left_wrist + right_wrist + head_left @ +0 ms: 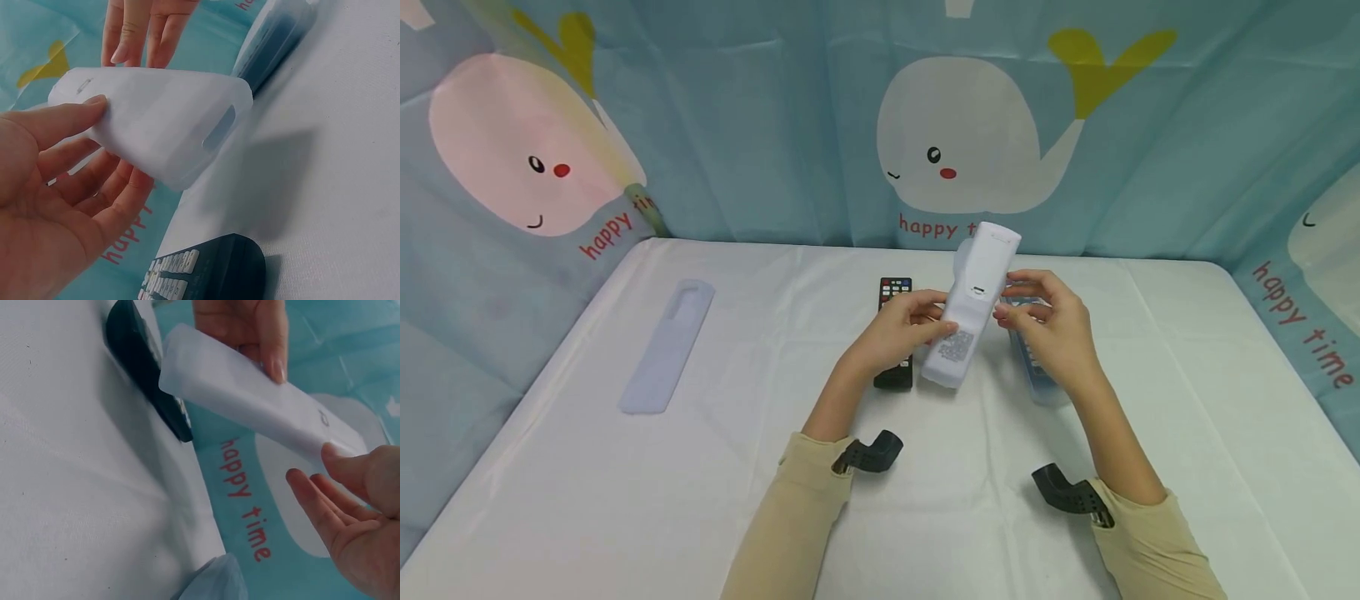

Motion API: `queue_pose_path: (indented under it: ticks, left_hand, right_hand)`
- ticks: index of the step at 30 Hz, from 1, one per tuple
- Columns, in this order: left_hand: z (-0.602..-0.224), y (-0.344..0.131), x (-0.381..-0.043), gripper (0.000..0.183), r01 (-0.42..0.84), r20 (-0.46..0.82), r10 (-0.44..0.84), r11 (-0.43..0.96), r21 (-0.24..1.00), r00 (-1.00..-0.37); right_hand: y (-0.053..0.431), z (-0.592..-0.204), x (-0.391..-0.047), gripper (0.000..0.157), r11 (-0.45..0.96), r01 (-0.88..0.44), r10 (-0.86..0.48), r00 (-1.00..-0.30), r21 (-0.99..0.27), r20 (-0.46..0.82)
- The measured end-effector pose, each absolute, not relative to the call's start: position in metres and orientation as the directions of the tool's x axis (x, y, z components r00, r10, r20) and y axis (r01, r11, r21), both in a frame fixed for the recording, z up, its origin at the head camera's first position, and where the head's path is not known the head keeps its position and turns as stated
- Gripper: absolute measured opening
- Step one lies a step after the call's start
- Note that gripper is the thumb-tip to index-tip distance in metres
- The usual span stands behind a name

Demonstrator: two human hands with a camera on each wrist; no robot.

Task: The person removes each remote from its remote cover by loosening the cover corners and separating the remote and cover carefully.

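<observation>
A white remote control (977,287) in a translucent cover is raised above the table, tilted, its back with a printed label toward the head camera. My left hand (897,335) holds it by its left edge, thumb on the back and fingers behind. At its right edge is my right hand (1054,329), fingers loosely bent; its thumb tip (330,453) appears to touch the edge. A black remote control (892,379) lies under my left hand. Partly hidden by my right hand is another remote in a bluish clear cover (1043,387).
A flat translucent cover (667,350) with a cutout lies at the left of the white-clothed table (760,333). A teal curtain (760,125) with whale prints hangs along the back and sides. Each sleeve cuff carries a black wrist mount (872,452).
</observation>
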State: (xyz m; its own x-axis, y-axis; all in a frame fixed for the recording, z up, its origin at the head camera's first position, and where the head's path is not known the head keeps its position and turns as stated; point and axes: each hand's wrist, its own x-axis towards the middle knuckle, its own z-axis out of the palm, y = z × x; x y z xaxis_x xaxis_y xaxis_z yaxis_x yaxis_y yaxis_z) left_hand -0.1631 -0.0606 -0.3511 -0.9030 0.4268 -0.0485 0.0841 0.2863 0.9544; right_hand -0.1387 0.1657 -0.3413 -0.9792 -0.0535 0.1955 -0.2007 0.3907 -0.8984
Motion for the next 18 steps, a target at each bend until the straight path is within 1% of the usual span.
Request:
queue_pose_path:
  ticks: [4,8,18]
  left_hand:
    - [-0.351,-0.062,-0.163,0.046,0.101,-0.046,0.443,0.303,0.947,-0.895]
    - [-0.349,-0.064,-0.163,0.046,0.131,-0.039,0.46,0.331,0.935,-0.887]
    - [-0.347,-0.07,-0.165,0.044,0.188,-0.017,0.478,0.377,0.907,-0.878]
  right_hand:
    - [0.168,-0.34,-0.139,0.052,0.354,-0.223,-0.03,-0.973,-0.908,0.227]
    - [0.172,-0.339,-0.14,0.056,0.307,-0.222,-0.011,-0.973,-0.925,0.23]
    - [0.181,-0.336,-0.14,0.061,0.287,-0.216,-0.022,-0.976,-0.933,0.218]
